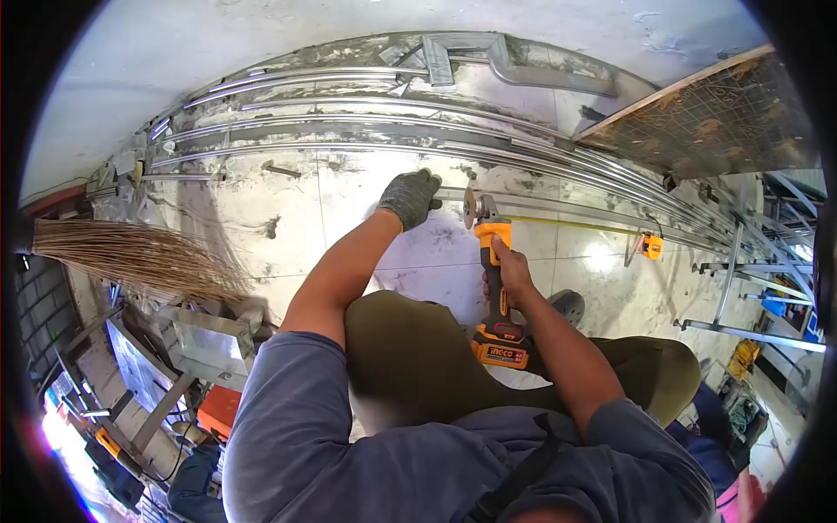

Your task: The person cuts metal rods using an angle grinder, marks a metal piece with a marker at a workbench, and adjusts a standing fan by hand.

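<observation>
- At the far left, a twig broom [139,257] lay with its bristles pointing toward the work.
- Next came the left hand [410,199], gloved, its fingers curled around the near end of a metal bar [558,206]; how tightly it gripped could not be told.
- The bar ran rightward from that glove, low over the pale floor [436,257] — likely stiff, fairly light for its length and slick on its smooth faces, so best held near the end and well clear of the disc.
- The disc [471,208] stood edge-on at the bar, just beside the glove; whether it touched the metal could not be made out. It looked thin, probably the part easiest to damage.
- Below it was the orange-and-black angle grinder [495,270], rigid and probably heaviest at its battery [500,353]; the slim body offered the natural hold.
- The bare right hand [513,275] was wrapped around that body — below the head.
- Farther right, a tape measure [651,246] lay with its yellow blade drawn out alongside the bar.
</observation>
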Available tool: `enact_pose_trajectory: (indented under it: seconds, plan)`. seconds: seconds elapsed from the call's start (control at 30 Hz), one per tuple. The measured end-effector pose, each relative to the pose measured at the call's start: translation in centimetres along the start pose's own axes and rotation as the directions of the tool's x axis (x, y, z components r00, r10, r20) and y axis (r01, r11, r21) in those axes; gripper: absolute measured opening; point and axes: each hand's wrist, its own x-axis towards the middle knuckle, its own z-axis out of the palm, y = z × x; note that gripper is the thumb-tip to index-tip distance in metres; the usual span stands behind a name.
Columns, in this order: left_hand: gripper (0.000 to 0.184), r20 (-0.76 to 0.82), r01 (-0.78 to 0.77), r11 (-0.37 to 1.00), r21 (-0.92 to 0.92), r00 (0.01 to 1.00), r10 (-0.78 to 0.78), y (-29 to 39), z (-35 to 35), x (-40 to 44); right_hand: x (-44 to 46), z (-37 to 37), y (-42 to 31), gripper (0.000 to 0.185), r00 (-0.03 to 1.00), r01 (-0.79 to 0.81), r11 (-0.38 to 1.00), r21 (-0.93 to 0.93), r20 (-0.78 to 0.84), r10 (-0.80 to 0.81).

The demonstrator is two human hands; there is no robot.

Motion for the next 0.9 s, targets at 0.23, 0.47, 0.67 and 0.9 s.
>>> enact_pose_trajectory:
  seconds: [0.23, 0.47, 0.67, 0.9]
  plan:
    - [0.046, -0.025, -0.014, 1.0, 0.009, 1.0, 0.014, -0.2, 0.4, 0.1, 0.2, 0.0, 0.0, 0.056, 1.0, -0.012, 1.0, -0.014, -0.024, 0.012]
    - [0.048, -0.053, -0.018, 1.0, 0.003, 0.998, 0.018, -0.3, 0.4, 0.0, 0.8, 0.0, 0.1, 0.058, 0.999, -0.014, 1.0, -0.018, -0.035, 0.013]
    - [0.049, -0.025, -0.004, 1.0, 0.003, 1.0, 0.004, -0.4, 0.6, 0.3, 0.5, 0.3, -0.2, 0.058, 0.999, -0.026, 0.999, -0.044, -0.047, 0.024]
    - [0.052, -0.05, -0.028, 0.999, 0.038, 0.998, 0.03, -1.0, 1.4, 0.4, 1.1, 0.2, 0.3, 0.056, 1.0, 0.002, 1.0, -0.009, -0.028, -0.002]
